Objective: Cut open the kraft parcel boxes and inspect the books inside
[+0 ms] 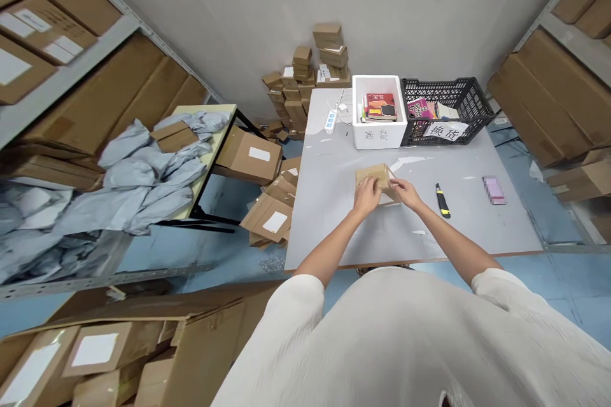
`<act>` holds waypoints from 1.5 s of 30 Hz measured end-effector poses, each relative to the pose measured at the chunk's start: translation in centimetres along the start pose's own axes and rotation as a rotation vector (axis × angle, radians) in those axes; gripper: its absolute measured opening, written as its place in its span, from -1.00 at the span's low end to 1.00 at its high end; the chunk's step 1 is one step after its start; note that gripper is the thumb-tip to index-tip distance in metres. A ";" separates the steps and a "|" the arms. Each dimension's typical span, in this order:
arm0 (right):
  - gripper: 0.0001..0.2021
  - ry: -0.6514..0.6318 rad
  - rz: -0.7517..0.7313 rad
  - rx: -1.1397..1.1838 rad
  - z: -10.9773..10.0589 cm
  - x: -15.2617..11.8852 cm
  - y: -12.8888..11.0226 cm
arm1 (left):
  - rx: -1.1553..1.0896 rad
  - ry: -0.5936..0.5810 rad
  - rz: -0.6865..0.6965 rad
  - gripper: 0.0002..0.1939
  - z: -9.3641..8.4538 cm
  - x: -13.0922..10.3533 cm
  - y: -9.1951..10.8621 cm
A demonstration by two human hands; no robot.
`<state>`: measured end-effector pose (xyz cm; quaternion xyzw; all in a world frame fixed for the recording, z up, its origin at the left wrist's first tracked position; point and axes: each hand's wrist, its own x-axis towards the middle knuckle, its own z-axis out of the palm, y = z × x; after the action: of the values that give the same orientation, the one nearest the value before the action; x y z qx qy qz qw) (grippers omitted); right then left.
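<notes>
A small brown cardboard box [371, 172] lies on the grey table, with a white label partly visible on its near side. Over its left part rests my left hand [367, 194], fingers curled onto the cardboard and gripping it. At the box's right end my right hand [405, 193] is closed in a pinch on the edge; whether a flap or tape is between the fingertips is too small to tell. To the right of that hand lies a black and yellow utility knife [442, 201], touched by neither hand.
Behind the box stand a white foam bin [379, 137] and a black plastic crate [484, 108], both holding books. A power strip [330, 121] and a pixelated pinkish item [494, 191] lie on the table [329, 216]. Cartons [265, 216] crowd the floor at left.
</notes>
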<state>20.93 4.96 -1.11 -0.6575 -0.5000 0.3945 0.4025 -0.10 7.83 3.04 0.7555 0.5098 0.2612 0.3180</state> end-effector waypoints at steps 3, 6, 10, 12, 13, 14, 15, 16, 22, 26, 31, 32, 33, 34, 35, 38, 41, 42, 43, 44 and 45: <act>-0.63 -0.016 0.063 -0.034 0.6 -0.3 0.7 | 0.030 0.061 -0.143 -0.50 -1.6 -0.9 -1.3; -0.66 0.031 0.145 -0.076 1.1 -0.7 1.8 | 0.014 0.095 -0.253 -0.43 -3.0 -1.9 -3.4; -0.65 -0.006 0.230 -0.038 2.2 -0.9 2.6 | -0.072 0.102 -0.353 -0.51 -4.2 -3.0 -6.7; -0.64 -0.037 0.233 -0.005 2.9 -1.0 2.5 | -0.111 0.101 -0.381 -0.51 -4.3 -3.4 -8.3; -0.64 -0.040 0.227 0.003 3.3 -1.0 2.5 | -0.125 0.102 -0.394 -0.51 -4.3 -3.6 -8.9; -0.63 -0.037 0.221 0.005 3.5 -1.1 2.5 | -0.135 0.101 -0.409 -0.51 -4.2 -3.8 -9.4; -0.63 -0.030 0.219 0.001 3.7 -1.2 2.5 | -0.142 0.098 -0.428 -0.50 -4.0 -3.9 -9.8; -0.63 -0.023 0.217 -0.007 3.7 -1.3 2.5 | -0.151 0.089 -0.449 -0.50 -3.7 -4.1 -10.2; -0.62 0.050 0.215 -0.091 1.5 -1.8 3.7 | -0.231 -0.002 -0.486 -0.47 -0.8 -4.3 -10.0; -0.65 0.125 0.223 -0.147 -1.2 -2.2 4.8 | -0.258 -0.060 -0.487 -0.42 1.7 -3.9 -9.0; -0.67 0.131 0.232 -0.167 -4.0 -3.2 5.6 | -0.281 -0.082 -0.477 -0.45 4.1 -3.6 -8.0; -0.67 0.127 0.232 -0.166 -4.4 -3.5 5.7 | -0.284 -0.081 -0.476 -0.46 4.5 -3.6 -7.9; -0.67 0.117 0.230 -0.162 -4.9 -3.7 5.7 | -0.288 -0.080 -0.473 -0.47 4.8 -3.6 -7.9; -0.67 0.100 0.228 -0.156 -5.4 -3.9 5.8 | -0.292 -0.076 -0.470 -0.47 5.0 -3.6 -7.9; -0.67 0.078 0.228 -0.152 -5.8 -4.0 5.9 | -0.298 -0.069 -0.466 -0.47 5.3 -3.6 -8.0; -0.67 0.035 0.259 -0.174 -7.5 -3.9 6.5 | -0.326 -0.039 -0.455 -0.47 5.7 -3.8 -8.4; -0.66 0.084 0.334 -0.276 -9.7 -3.3 8.0 | -0.351 -0.007 -0.458 -0.47 6.0 -4.1 -8.8; -0.65 0.113 0.367 -0.328 -10.5 -3.1 8.7 | -0.358 0.002 -0.465 -0.48 6.0 -4.2 -8.9; -0.64 0.138 0.406 -0.388 -11.2 -2.9 9.4 | -0.364 0.011 -0.474 -0.48 6.1 -4.2 -9.0; -0.62 0.154 0.448 -0.448 -11.9 -2.7 10.2 | -0.369 0.016 -0.484 -0.49 6.2 -4.3 -9.0; -0.59 0.159 0.490 -0.507 -12.6 -2.6 11.0 | -0.373 0.020 -0.492 -0.49 6.3 -4.4 -9.0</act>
<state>35.78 -1.18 -6.37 -0.8655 -0.3765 0.2902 0.1579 -2.54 4.84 -8.14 0.5354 0.6238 0.2729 0.4997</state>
